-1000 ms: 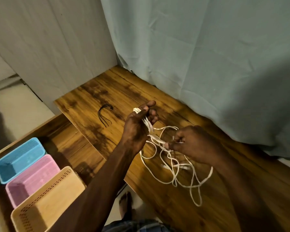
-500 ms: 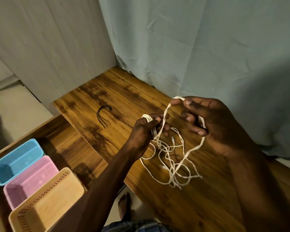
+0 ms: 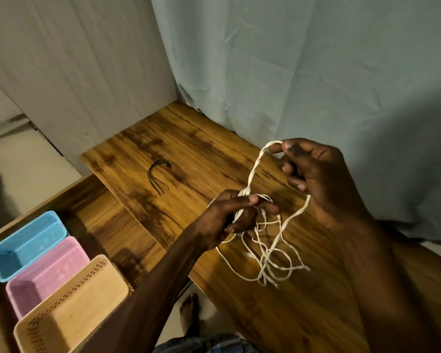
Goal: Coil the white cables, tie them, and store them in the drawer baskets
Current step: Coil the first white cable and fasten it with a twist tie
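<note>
The white cables (image 3: 267, 253) hang in a loose tangle over the worktop (image 3: 214, 159), their upper end pinched in the grip of the left hand (image 3: 229, 215). From that grip a twisted strand rises to the right hand (image 3: 316, 174), whose grip curls round the loop's top, above and right of the left. Far left of both grips, black ties (image 3: 158, 177) lie on the wood; lower left, the open drawer (image 3: 107, 217) holds blue (image 3: 23, 245), pink (image 3: 43, 273) and beige (image 3: 69, 307) baskets. A pale curtain (image 3: 316, 72) hangs behind. Compared with half a second ago, the hands are slightly further apart and the strand is drawn tauter.
</note>
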